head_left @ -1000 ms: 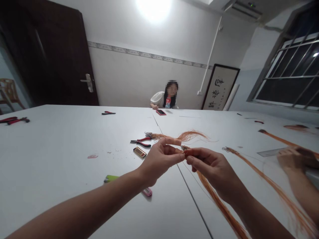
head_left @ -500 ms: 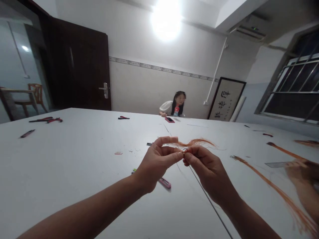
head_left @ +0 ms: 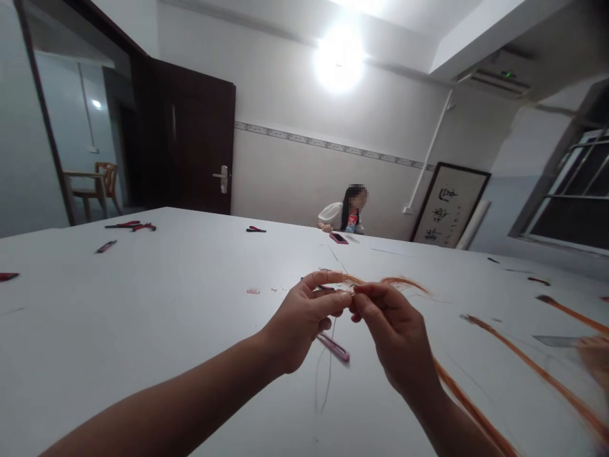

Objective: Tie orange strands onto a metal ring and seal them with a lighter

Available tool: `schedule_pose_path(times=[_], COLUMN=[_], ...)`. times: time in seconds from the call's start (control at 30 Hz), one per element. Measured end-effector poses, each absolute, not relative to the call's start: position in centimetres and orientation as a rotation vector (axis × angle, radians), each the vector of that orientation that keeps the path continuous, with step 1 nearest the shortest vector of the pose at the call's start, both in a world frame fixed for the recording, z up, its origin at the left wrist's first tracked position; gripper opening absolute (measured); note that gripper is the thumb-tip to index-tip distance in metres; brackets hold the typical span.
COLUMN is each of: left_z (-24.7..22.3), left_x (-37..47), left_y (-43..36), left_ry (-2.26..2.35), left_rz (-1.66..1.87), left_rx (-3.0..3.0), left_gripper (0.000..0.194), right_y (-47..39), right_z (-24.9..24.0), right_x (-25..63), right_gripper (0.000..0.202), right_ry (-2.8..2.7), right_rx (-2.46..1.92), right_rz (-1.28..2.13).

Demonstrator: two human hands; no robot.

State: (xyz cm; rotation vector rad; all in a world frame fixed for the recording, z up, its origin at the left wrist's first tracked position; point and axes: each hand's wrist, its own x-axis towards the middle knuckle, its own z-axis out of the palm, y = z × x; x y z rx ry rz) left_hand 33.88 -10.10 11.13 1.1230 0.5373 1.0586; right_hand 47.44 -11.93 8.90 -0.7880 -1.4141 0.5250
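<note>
My left hand (head_left: 302, 320) and my right hand (head_left: 394, 330) meet above the white table (head_left: 190, 355), thumbs and fingertips pinched together. Between them is a thin wire (head_left: 329, 374), whose loose end hangs in a curve below my left hand; the exact spot they pinch is mostly hidden by the fingertips. Just behind the fingers, orange fibre strands (head_left: 404, 282) spread to the right. A pink utility knife (head_left: 337, 349) lies under my left hand. Another orange fibre bundle (head_left: 469, 400) runs along beneath my right forearm.
Red-handled pliers (head_left: 143, 226) and a cutter (head_left: 105, 246) lie at the far left; smaller pliers (head_left: 255, 229) are farther back. A person (head_left: 333, 219) sits across, near a phone (head_left: 339, 238). At right, a co-worker's hand (head_left: 594, 355) is by a metal ruler (head_left: 554, 341) and a bundle (head_left: 528, 358).
My view has turned left, so everything sits farther right. The long straight wire under my right hand no longer shows; a curved wire end now hangs below my left hand. Both hands keep pinching.
</note>
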Motion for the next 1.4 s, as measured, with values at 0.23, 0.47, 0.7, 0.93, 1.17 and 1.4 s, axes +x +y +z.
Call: schedule_pose_path(times=[0.23, 0.47, 0.7, 0.93, 1.17, 1.4], left_z=[10.3, 10.2, 9.5, 7.5, 7.1, 6.8], left_x=[30.8, 29.4, 28.3, 27.9, 28.3, 28.6], left_y=[-8.6, -5.9, -3.3, -1.6, -1.6, -1.9], left_ry=[0.565, 0.569, 0.617, 0.668, 0.66, 0.642], left_rz=[1.243, 1.38, 1.362, 1.248, 1.178, 1.139], left_rx=[1.411, 1.297, 1.014, 0.969, 0.932, 0.907], left_gripper=[0.027, 0.03, 0.036, 0.034, 0.033, 0.03], right_y=[-9.8, -6.3, -2.7, -0.3, -0.6, -1.4], right_z=[9.0, 5.9, -0.8, -3.4, -3.1, -3.1], right_x=[45.1, 41.5, 42.5, 44.8, 43.4, 42.6], right_gripper=[0.007, 0.015, 0.016, 0.026, 0.022, 0.02], right_ry=[-1.674, -1.612, -1.952, -2.142, -2.236, -2.186], right_rx=[-0.915, -0.939, -1.131, -1.334, -1.322, -1.287], right_rz=[0.16, 0.457, 0.296, 0.044, 0.037, 0.156])
